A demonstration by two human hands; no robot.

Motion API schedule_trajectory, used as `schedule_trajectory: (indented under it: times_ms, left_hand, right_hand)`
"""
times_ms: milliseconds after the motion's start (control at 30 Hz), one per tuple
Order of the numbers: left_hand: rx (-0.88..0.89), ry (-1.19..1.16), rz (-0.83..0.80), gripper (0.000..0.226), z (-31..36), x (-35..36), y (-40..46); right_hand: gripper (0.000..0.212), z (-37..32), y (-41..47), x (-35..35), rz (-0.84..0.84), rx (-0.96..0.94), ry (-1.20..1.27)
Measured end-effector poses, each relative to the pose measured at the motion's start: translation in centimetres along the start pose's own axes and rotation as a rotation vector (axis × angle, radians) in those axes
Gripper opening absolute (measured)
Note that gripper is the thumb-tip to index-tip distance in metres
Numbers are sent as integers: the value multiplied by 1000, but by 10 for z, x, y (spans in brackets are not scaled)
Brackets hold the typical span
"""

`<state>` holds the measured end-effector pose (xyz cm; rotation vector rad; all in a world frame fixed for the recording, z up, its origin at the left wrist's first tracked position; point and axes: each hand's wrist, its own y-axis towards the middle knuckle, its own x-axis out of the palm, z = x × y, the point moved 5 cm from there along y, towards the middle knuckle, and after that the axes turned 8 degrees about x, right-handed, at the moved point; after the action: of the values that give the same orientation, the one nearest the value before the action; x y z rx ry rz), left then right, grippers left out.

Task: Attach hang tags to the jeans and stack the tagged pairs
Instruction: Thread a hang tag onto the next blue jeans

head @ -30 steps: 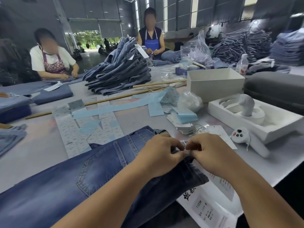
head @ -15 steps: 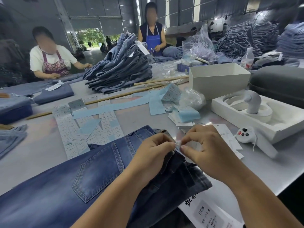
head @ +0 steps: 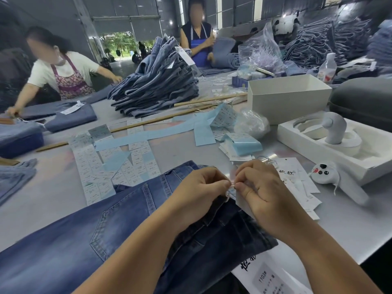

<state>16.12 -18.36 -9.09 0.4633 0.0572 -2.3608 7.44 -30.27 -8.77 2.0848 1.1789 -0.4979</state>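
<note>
Left hand (head: 199, 185) and right hand (head: 258, 187) pinch a tag string (head: 231, 186) over jeans (head: 106, 230).

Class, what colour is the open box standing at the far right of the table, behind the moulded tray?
White, seen best in the head view: the open box.

Grey metal-walled hall (head: 63, 20), open doorway (head: 125, 46) showing green trees.

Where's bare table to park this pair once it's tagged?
Best patch: grey table left of the sticker sheets, between the light folded jeans at the left edge and the dark blue jeans being tagged. A smaller gap sits at centre, below the blue paper strips. The right side is crowded: white foam tray, white box, loose tags.
</note>
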Motion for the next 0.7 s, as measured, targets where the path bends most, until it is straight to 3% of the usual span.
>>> schedule_trajectory:
  times_ms: [133,267,467,600,700]
  left_hand:
    - [69,-14,-61,26,0,5,-8]
    - [111,70,-38,15,-3,4,-11]
    - [77,-25,14,26,-5,0,-9]
    - [47,199,-40,12,-8,7,-5]
    - [-3,357,-124,19,-5,12,-1]
  right_hand:
    - [17,-1,1,1,22,-24,23]
    - [17,-3,1,4,10,-29,49]
    - [10,-2,-6,-7,7,-74,133]
    - [10,6,-15,-12,-12,-86,83]
    - [15,15,-20,-12,-58,-51,40]
